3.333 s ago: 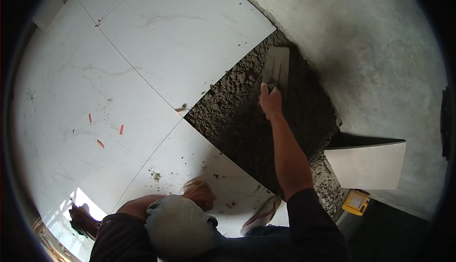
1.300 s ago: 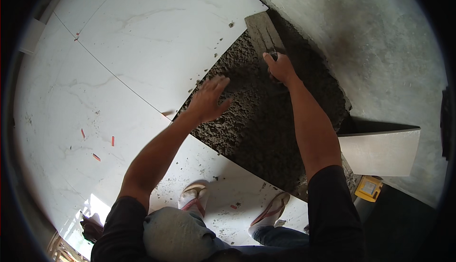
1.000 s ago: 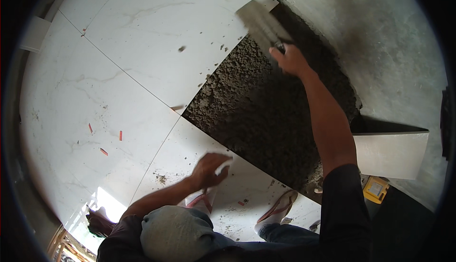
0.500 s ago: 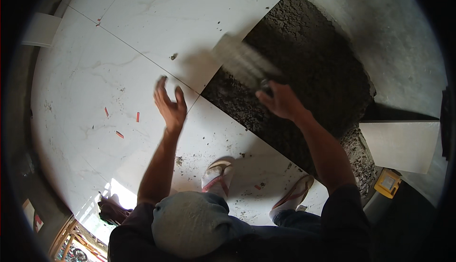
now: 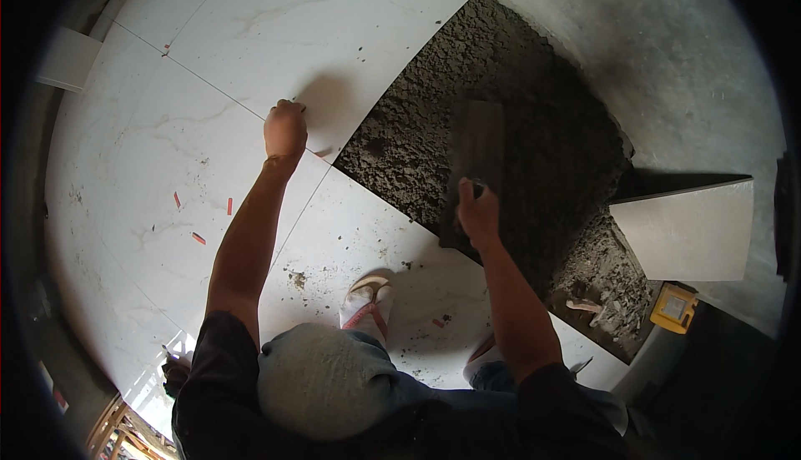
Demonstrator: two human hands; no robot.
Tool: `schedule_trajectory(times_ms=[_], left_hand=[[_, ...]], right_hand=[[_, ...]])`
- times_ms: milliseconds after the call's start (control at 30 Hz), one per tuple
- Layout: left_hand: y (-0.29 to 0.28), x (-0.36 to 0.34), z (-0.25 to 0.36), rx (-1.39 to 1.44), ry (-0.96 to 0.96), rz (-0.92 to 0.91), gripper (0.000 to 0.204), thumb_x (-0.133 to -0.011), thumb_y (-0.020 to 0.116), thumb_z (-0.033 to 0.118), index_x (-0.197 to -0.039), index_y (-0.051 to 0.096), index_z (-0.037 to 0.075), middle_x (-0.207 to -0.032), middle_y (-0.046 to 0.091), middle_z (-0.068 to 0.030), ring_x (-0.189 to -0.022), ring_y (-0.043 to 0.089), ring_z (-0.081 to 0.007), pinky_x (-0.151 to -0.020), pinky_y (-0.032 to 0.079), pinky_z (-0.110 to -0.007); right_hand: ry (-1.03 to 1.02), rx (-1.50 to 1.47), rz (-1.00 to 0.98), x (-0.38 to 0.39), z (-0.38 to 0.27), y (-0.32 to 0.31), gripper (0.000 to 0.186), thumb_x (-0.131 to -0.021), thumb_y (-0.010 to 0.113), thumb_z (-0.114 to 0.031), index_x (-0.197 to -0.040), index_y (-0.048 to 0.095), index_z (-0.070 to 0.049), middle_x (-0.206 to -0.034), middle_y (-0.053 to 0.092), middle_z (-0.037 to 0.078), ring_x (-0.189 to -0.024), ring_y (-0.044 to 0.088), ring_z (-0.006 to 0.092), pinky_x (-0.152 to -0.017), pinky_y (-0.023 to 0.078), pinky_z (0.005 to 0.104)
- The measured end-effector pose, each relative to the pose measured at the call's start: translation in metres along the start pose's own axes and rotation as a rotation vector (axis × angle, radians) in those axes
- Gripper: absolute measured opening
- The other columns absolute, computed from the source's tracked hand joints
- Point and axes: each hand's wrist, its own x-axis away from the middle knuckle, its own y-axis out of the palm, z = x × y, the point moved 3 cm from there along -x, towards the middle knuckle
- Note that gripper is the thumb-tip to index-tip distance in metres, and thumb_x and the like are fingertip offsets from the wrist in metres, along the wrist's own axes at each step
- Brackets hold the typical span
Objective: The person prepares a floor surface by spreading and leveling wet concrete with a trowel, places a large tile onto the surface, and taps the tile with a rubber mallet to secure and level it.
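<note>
Gripping a flat, rectangular grey metal trowel [image 5: 479, 139] over coarse dark mortar [image 5: 417, 97], the right hand [image 5: 479, 214] points its long axis roughly ahead; the left hand [image 5: 285, 131], curled, any contents hidden, is over smooth white veined tile [image 5: 325, 35].

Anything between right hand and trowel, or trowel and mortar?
Nothing visible: the right hand grips the trowel, which is over the mortar; contact underneath can't be told. The left hand is off to the left, over the white floor tiles.
</note>
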Motion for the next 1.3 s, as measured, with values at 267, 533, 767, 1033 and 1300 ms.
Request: schedule_trajectory(times_ms=[267, 533, 767, 1033, 1300], left_hand=[[-0.014, 0.015, 0.060, 0.435, 0.074, 0.004, 0.023, -0.079, 0.059, 0.002, -0.101, 0.061, 0.004, -0.092, 0.060, -0.0168, -0.078, 0.062, -0.0317, -0.068, 0.052, -0.040], [0.015, 0.081, 0.127, 0.399, 0.057, -0.096, 0.029, -0.081, 0.059, 0.005, -0.110, 0.054, 0.005, -0.102, 0.053, -0.0169, -0.097, 0.056, -0.0358, -0.084, 0.049, -0.044], [0.007, 0.032, 0.118, 0.455, 0.074, 0.056, 0.033, -0.082, 0.062, 0.008, -0.115, 0.054, 0.007, -0.110, 0.056, -0.0152, -0.101, 0.055, -0.0346, -0.084, 0.046, -0.044], [0.024, 0.017, 0.122, 0.204, 0.029, -0.121, 0.051, -0.083, 0.064, 0.020, -0.129, 0.046, 0.010, -0.135, 0.044, -0.0162, -0.131, 0.035, -0.0356, -0.105, 0.032, -0.048], [-0.021, 0.093, 0.148, 0.490, 0.200, -0.019, 0.047, -0.081, 0.065, 0.011, -0.124, 0.049, 0.006, -0.127, 0.051, -0.0171, -0.114, 0.051, -0.0346, -0.093, 0.043, -0.046]], right_hand=[[-0.307, 0.448, -0.338, 0.047, -0.054, 0.023, 0.053, -0.086, 0.055, -0.043, -0.096, 0.059, 0.009, -0.088, 0.063, 0.031, -0.093, 0.062, 0.0440, -0.080, 0.049, 0.0462], [-0.397, 0.589, -0.160, -0.009, -0.042, -0.016, 0.050, -0.087, 0.056, -0.044, -0.099, 0.060, 0.005, -0.083, 0.061, 0.025, -0.082, 0.061, 0.0360, -0.075, 0.048, 0.0416], [-0.190, 0.379, 0.166, -0.077, -0.034, -0.085, 0.049, -0.088, 0.055, -0.042, -0.089, 0.058, 0.006, -0.077, 0.062, 0.019, -0.073, 0.062, 0.0300, -0.064, 0.048, 0.0402], [-0.118, 0.294, 0.080, -0.134, -0.050, -0.097, 0.050, -0.091, 0.051, -0.042, -0.090, 0.060, 0.007, -0.073, 0.064, 0.015, -0.061, 0.064, 0.0232, -0.061, 0.050, 0.0375], [-0.230, 0.539, 0.095, -0.115, -0.062, -0.087, 0.056, -0.090, 0.052, -0.045, -0.097, 0.057, 0.010, -0.087, 0.066, 0.020, -0.073, 0.068, 0.0300, -0.068, 0.051, 0.0388]])
